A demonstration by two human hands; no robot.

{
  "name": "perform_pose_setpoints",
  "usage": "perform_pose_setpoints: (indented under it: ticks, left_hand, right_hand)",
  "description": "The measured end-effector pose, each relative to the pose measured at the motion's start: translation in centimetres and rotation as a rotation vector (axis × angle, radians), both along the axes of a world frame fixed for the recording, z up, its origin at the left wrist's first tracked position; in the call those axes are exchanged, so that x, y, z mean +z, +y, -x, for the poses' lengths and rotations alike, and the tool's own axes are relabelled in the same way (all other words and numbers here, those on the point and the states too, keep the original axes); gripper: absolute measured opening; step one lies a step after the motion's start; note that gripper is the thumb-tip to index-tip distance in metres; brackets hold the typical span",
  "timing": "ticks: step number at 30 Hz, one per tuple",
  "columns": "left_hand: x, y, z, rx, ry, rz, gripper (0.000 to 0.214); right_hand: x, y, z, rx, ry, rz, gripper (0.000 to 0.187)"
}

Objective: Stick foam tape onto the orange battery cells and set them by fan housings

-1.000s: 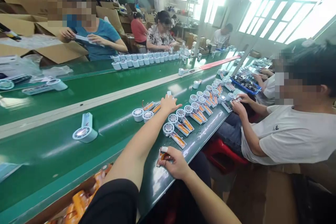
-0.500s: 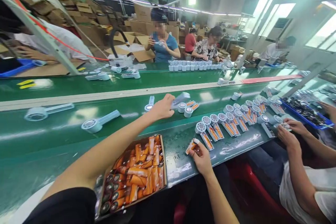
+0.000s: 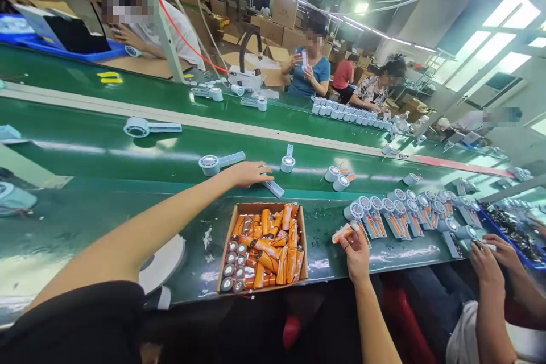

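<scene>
My left hand (image 3: 252, 173) reaches across the green belt, its fingers closed over a light-blue handheld-fan casing (image 3: 274, 188). The casing's long handle sticks out below the fingers, and the rest is hidden under the hand. My right hand (image 3: 357, 253) is closed around an orange-wrapped battery (image 3: 342, 233) with a white strip, held above the bench edge beside a row of fans. Between my hands, a cardboard box (image 3: 304, 250) holds many orange batteries (image 3: 268, 247), some standing on end. Close to my left hand lie a fan casing (image 3: 210, 165) and a smaller-looking one (image 3: 288, 164).
Assembled fan casings with orange batteries (image 3: 375, 224) line the bench at right. A co-worker's hands (image 3: 490, 261) work beyond them, near a blue tray (image 3: 512, 233). A white round object (image 3: 164, 261) lies under my left arm. Two fans (image 3: 340, 183) lie on the belt.
My view has swung left and tilted. My left hand has moved left and nearer with the fan casing, lowering it toward the belt. The right hand still holds the battery.
</scene>
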State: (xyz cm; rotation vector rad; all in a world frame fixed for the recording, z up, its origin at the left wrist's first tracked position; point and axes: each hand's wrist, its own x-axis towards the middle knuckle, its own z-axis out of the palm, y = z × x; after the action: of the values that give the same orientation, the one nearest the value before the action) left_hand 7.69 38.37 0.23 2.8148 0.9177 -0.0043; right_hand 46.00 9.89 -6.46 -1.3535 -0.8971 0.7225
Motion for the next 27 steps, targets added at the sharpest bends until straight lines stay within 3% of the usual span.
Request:
perform_pose_setpoints:
  ticks: [5, 9, 12, 17, 20, 27]
  left_hand:
    - [-0.9, 0.0, -0.3, -0.093, -0.071, 0.028, 0.062]
    - [-1.5, -0.7, -2.4, -0.029, -0.06, 0.033, 0.038]
    - [-1.3, -0.6, -4.3, 0.066, -0.039, 0.054, 0.025]
    - [0.2, 0.5, -5.2, 0.083, -0.03, 0.14, 0.011]
    - [0.8, 0.8, -4.8, 0.082, -0.068, 0.158, 0.013]
    - [0.4, 1.0, -5.2, 0.131, -0.131, 0.161, 0.022]
  right_hand:
    - [4.1, 2.4, 2.2, 0.049, -0.043, -0.039, 0.067]
    - [8.0, 8.0, 6.5, 0.212, -0.148, -0.086, 0.06]
    - [9.6, 13.2, 9.7, 0.39, -0.325, -0.056, 0.055]
    - [9.4, 18.7, 12.4, 0.564, -0.742, 0.073, 0.04]
    - [8.7, 19.5, 12.4, 0.571, -0.853, 0.11, 0.033]
    - [8.8, 20.4, 11.8, 0.59, -1.157, 0.247, 0.04]
